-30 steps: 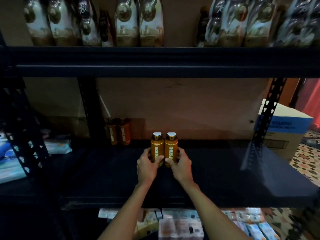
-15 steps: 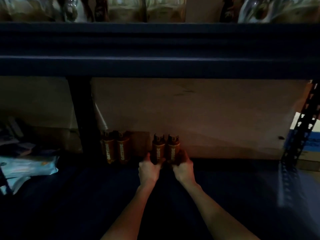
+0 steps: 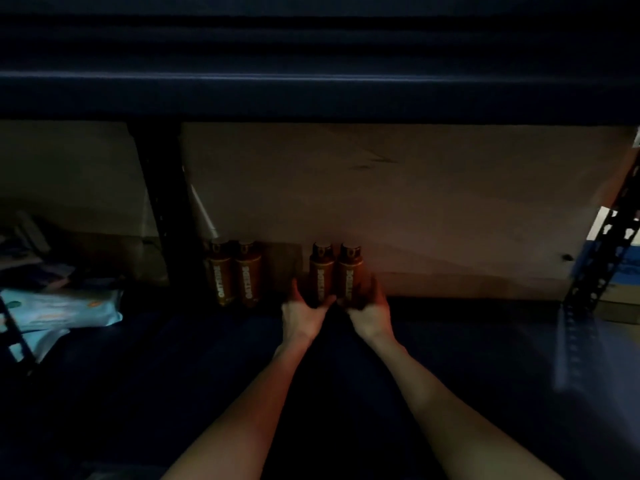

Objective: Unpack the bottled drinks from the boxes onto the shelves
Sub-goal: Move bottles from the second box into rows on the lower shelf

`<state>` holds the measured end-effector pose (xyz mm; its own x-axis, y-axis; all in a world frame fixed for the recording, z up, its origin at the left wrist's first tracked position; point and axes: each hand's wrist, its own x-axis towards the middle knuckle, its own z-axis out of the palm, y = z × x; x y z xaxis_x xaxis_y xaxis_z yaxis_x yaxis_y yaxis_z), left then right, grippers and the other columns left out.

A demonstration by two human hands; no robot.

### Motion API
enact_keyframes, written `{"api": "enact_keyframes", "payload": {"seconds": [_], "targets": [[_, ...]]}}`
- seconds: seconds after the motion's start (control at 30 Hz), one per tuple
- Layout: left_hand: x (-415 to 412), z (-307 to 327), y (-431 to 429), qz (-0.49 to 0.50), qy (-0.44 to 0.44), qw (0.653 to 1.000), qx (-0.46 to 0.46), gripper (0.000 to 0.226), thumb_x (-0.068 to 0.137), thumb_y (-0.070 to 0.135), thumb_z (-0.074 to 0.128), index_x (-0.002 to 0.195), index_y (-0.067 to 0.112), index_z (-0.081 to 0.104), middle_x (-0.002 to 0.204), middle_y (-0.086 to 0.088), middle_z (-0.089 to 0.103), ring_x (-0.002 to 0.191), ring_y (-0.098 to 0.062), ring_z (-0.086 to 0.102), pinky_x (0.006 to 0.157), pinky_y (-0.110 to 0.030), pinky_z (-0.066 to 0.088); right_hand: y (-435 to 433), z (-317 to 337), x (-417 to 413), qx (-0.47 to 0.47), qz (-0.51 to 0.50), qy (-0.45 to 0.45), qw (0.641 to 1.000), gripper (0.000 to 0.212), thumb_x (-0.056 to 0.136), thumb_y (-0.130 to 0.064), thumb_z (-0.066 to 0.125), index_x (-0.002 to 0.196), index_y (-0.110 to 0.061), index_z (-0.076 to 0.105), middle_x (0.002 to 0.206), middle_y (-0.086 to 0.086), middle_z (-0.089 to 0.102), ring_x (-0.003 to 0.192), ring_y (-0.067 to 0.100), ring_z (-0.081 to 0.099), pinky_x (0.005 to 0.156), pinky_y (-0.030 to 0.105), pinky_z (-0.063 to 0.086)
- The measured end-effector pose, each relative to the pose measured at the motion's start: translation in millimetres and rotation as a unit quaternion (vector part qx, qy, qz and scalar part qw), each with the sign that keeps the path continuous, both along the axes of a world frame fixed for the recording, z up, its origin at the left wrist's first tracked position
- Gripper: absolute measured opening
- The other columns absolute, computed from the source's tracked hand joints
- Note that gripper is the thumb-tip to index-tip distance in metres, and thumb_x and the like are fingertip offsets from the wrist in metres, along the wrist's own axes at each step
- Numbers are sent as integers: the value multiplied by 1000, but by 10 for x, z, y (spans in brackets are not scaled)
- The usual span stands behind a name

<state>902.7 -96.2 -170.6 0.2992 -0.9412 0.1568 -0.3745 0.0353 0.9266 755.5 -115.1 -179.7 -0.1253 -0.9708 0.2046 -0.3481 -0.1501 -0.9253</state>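
Observation:
Two amber bottles with dark caps stand upright side by side at the back of the dark shelf (image 3: 450, 341), against the cardboard backing. My left hand (image 3: 300, 315) grips the base of the left bottle (image 3: 320, 275). My right hand (image 3: 369, 313) grips the base of the right bottle (image 3: 349, 275). A short gap to the left, two more of the same bottles (image 3: 235, 275) stand as a pair next to the black upright post (image 3: 162, 216). The scene is dim.
The shelf above (image 3: 311, 64) hangs low across the top of the view. Pale blue soft packs (image 3: 59, 308) lie on the neighbouring shelf at the left. A perforated black post (image 3: 602, 265) and a blue-and-white box (image 3: 623, 271) are at the right edge.
Both hands pushed the two bottles from the shelf's middle back to the rear wall, level with the other pair. My head dipped lower under the upper shelf, and the view grew darker.

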Motion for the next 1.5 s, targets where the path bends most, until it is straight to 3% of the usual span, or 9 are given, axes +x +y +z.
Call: {"api": "enact_keyframes", "payload": {"seconds": [0.07,0.2,0.63,0.83,0.97,1.17,1.27,1.4,1.5], "targets": [[14,18,170,9,-9,1000,-19,91,82,44,78,154,23,28,146,-8,50,134,-25,48,110,-35,37,160,17,-16,-7,-4,24,1000,95,78,-29,86,155,-19,32,148,8,47,137,24,46,116,42,40],[-3,-35,638,42,-104,994,5,79,90,57,62,153,21,30,152,-5,41,138,-24,42,114,-49,36,687,60,-49,1,-21,47,999,79,92,-29,73,157,-15,29,151,9,38,142,25,37,114,31,31],[-269,-92,1954,-15,-249,963,-102,54,100,45,49,147,18,41,140,-3,53,129,-21,50,108,-42,38,2105,64,-110,-79,55,106,990,61,101,-15,57,157,-22,34,161,-2,32,148,12,29,114,19,21],[-405,-380,2544,-25,-201,956,-210,34,99,33,50,127,16,59,122,2,63,112,-13,57,98,-38,45,2706,-156,-192,-228,13,76,970,34,94,-1,62,127,-6,66,118,3,67,107,10,64,96,24,51],[-541,-834,2952,-28,-202,950,-237,19,99,29,48,104,19,63,100,9,60,93,-8,54,83,-35,46,3084,-627,-223,-253,-36,71,964,21,91,3,66,109,-5,72,101,1,68,92,6,65,84,16,50],[-647,-1657,3355,-81,-183,969,-142,17,99,27,49,103,19,64,98,9,61,91,-8,57,81,-33,49,3644,-1405,-314,-132,-32,74,988,14,95,-3,63,104,-11,71,97,-6,66,93,-9,58,83,3,41],[-618,-1948,3494,-152,-192,969,-36,20,100,24,52,103,17,71,98,5,69,87,-7,62,78,-25,51,3816,-1833,-402,-73,-20,112,991,15,97,-11,62,105,-12,74,100,-7,69,93,-3,61,86,10,47],[-503,-2226,3445,-279,-255,910,173,24,100,25,54,83,28,70,82,7,70,75,-9,66,75,-35,57,3972,-2348,-541,96,35,162,982,21,101,-28,58,99,-18,76,92,-8,70,80,3,64,78,26,55],[-438,-2299,3429,-335,-317,842,278,20,100,20,55,84,25,66,86,3,68,75,-8,65,70,-28,53,4076,-2561,-641,208,83,179,958,31,104,-34,52,89,-18,73,76,-4,68,62,4,59,63,34,53]]}}
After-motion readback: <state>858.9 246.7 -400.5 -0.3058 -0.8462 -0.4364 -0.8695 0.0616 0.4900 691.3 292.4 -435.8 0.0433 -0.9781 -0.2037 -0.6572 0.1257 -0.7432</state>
